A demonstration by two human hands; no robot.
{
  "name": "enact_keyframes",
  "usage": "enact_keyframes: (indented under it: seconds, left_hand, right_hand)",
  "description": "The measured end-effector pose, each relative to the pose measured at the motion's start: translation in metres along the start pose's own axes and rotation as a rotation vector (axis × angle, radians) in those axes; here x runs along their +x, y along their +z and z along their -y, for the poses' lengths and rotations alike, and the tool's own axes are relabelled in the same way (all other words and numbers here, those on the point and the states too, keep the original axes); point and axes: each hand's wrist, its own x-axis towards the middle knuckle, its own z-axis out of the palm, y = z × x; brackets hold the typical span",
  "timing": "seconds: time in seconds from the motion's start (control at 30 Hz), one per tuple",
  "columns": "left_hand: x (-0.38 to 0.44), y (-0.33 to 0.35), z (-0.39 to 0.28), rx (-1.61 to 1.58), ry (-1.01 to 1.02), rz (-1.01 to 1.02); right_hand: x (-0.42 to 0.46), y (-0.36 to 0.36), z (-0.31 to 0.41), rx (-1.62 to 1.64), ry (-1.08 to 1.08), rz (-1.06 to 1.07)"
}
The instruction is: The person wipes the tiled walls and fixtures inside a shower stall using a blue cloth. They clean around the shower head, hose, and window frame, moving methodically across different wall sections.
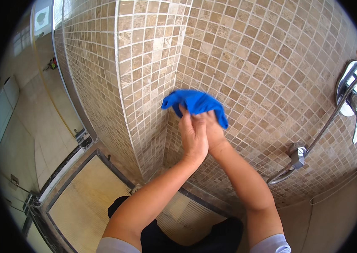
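Before me a blue cloth point(197, 100) hangs over my fingertips, close to the corner of a wall of brown mosaic tiles point(248, 57). My left hand point(192, 136) grips the cloth's lower edge, its thumb side pressed against the other hand. Right beside it, my right hand point(213, 131) has its fingers up under the cloth. Both hands are slightly blurred, and the cloth covers most of the fingertips. Whether the cloth touches the tiles cannot be told for certain.
A chrome shower mixer point(352, 91) with a lever is on the right wall. Its metal hose point(327, 126) runs by a square wall fitting point(298, 156). Below lies a ribbed beige floor point(86, 193) with a dark border. Left stands a glass door's metal frame point(66, 87).
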Motion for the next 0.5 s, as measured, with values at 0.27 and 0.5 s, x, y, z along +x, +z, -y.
enact_keyframes:
  seconds: [0.27, 0.5]
  left_hand:
    - [-0.035, 0.041, 0.019, 0.091, -0.141, 0.074]
    - [-0.025, 0.030, -0.040, 0.096, 0.458, 0.261]
  right_hand:
    - [-0.102, 0.025, -0.009, 0.151, 0.146, 0.168]
    - [-0.059, -0.047, -0.033, 0.087, 0.346, -0.307]
